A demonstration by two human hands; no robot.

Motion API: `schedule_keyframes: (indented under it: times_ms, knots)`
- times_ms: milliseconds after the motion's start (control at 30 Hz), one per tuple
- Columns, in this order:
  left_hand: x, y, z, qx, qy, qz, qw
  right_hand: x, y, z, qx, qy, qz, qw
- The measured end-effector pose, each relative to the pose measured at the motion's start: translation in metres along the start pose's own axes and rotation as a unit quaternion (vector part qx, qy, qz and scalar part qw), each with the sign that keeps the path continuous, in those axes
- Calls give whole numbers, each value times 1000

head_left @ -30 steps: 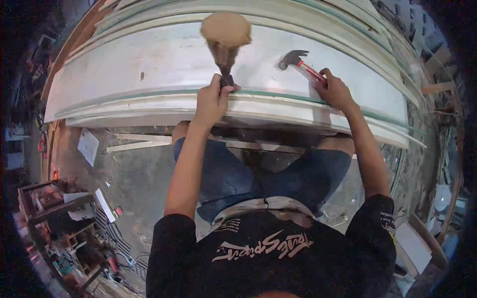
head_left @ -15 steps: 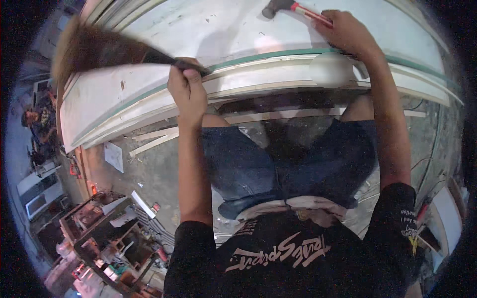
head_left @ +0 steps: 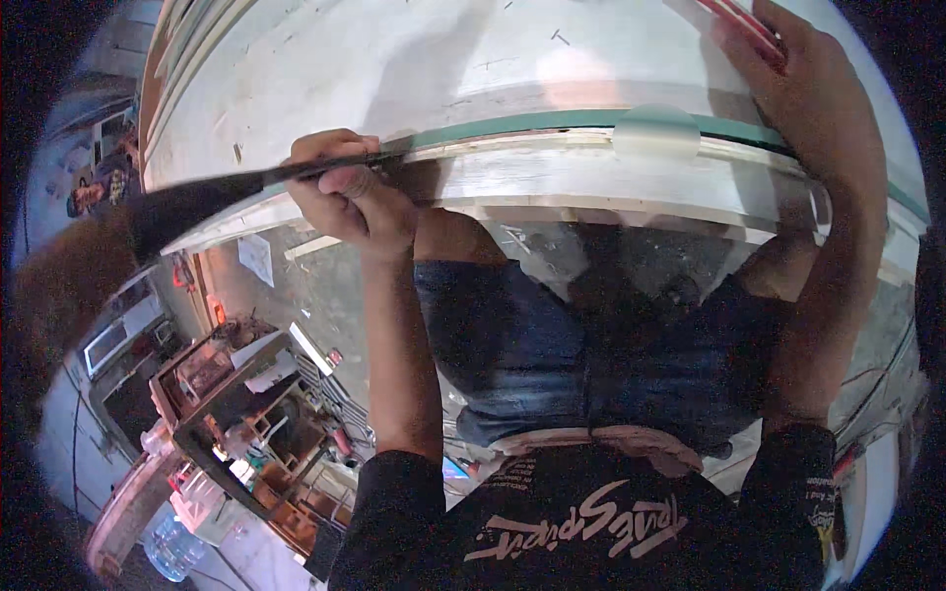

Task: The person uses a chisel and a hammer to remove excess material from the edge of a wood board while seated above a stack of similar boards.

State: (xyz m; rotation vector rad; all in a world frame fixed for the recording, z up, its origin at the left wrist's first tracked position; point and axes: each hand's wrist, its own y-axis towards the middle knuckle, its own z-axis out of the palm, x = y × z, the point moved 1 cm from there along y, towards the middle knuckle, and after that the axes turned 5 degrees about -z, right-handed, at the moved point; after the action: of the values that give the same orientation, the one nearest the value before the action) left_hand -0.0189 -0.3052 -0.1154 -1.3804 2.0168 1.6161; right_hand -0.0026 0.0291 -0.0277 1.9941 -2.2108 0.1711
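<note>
L hand (head_left: 350, 192): grip closed tight round the thin dark handle of a brown-bristled brush (head_left: 212, 192), thumb pressed on top; handle runs out to the person's left, bristle head a motion-blurred brown smear at the pic's left edge, clear of the work. R hand (head_left: 803, 84): grip wrapped round a red-handled tool (head_left: 744, 25), only the shaft end shows at the top edge, head out of view, so tool type can't be confirmed; heel of hand rests on the panel. Work piece: a long white-painted wooden panel w/ a green edge strip (head_left: 552, 123), lying across the tabletop in front of the seated person, near edge just above the knees. Panel face shows scuffs and a few small dark marks. A pale translucent patch (head_left: 655, 133) sits over the green strip, between the hands. Judgement: step in hand appears to be sweeping/dusting the panel face w/ the brush, R hand steadying. Next move would call for bringing bristles onto the face w/o striking the edge strip, keeping the R-hand tool clear. Below left: floor clutter, a wooden rack (head_left: 241, 394), a clear water bottle (head_left: 172, 547).
</note>
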Motion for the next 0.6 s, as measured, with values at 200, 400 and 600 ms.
schedule_keyframes:
  times_ms: [200,400,600]
  knots:
    - [-5,6,-2,22,-9,-2,1000,-59,19,45,4,5,5,1000]
    - [-2,5,0,19,-5,25,999,-78,14,60,2,42,49,998]
    - [-6,4,1,7,2,4,1000,-74,15,61,0,48,33,998]
